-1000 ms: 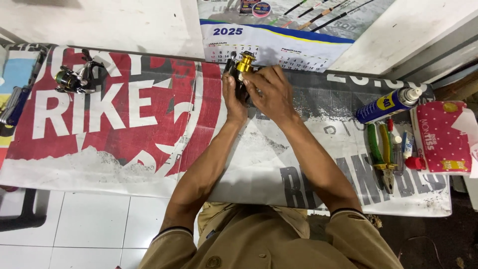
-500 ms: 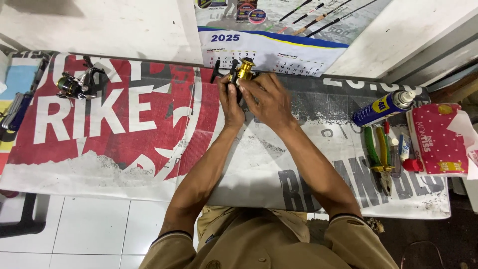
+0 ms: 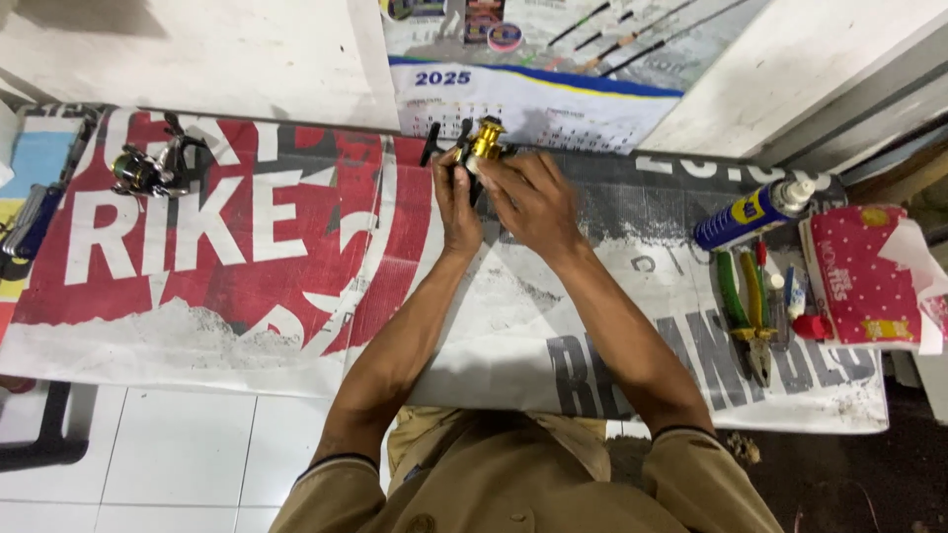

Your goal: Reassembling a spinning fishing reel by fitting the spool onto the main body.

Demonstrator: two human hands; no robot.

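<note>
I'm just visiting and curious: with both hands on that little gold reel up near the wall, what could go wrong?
1. The reel is gripped by both the left hand and right hand above the banner; a loosened small part might drop and vanish on the busy print.
2. The spray can lies on its side near the right elbow; a sweep could roll it.
</note>
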